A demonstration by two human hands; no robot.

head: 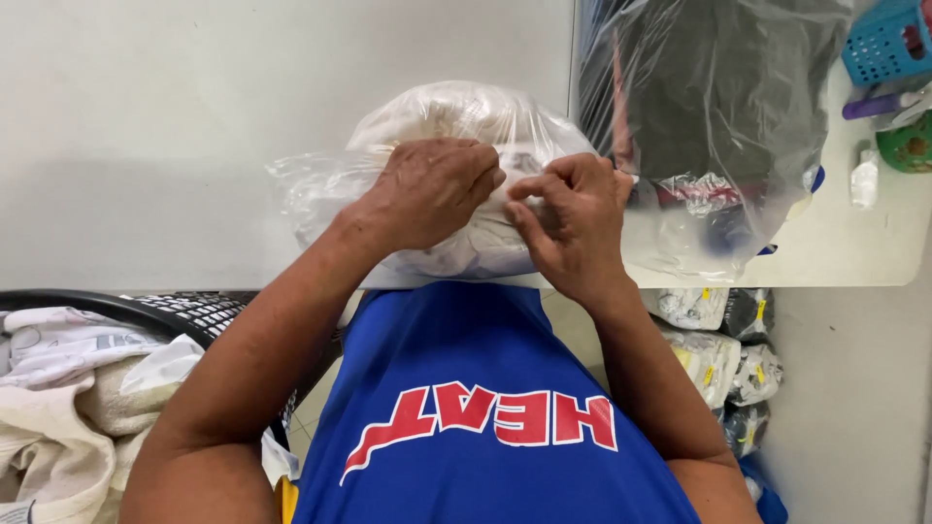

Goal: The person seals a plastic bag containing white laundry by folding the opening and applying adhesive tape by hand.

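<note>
Two hands pinching clear bag [456, 116], white laundry inside

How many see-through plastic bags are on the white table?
2. The pale bag is under the left hand and right hand; the dark bag sits beside it, farther right. More could be out of view.

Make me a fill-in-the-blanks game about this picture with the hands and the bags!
1. Both hands, the left hand and the right hand, pinch the opening of a clear plastic bag stuffed with ____ coloured cloth.
2. That bag sits on a ____ table.
3. The second clear bag, to the right, holds mostly ____ coloured things.
4. The basket in the top right corner is ____.

Missing words: white; white; dark; blue
</note>
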